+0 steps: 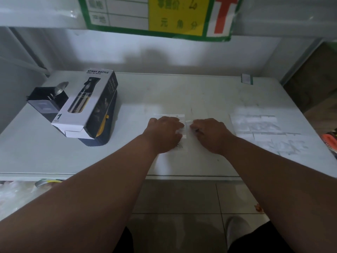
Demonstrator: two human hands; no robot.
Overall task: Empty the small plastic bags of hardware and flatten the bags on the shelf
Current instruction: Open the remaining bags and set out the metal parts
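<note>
Both hands lay on 1 small clear bag [179,119] near the middle of the white shelf [200,92]. The left hand [165,133] rested palm down over the bag's left part, fingers fairly straight and spread, pressing rather than gripping. The right hand [210,134] sat just right of it with fingers bent toward the bag's right edge; whether they pinched the film or only pushed on it could not be told. A few small dark bits of hardware [179,146] showed at the near edge of the left hand, apparently beside or under the bag.

To the right, well apart from the hands, lay a spread of flattened bags [262,130], overlapping and flat on the shelf. A spray bottle box [87,105] lay at the far left, propped on a dark object.

The bag was probably very light, thin and limp, and slick on the painted shelf, so it would likely slide or curl under a single fingertip. It looked best handled by pinning 1 end with a flat palm and smoothing outward with the other hand. For lifting, a corner or the stiffer seal strip along the far edge seemed the surest hold.
</note>
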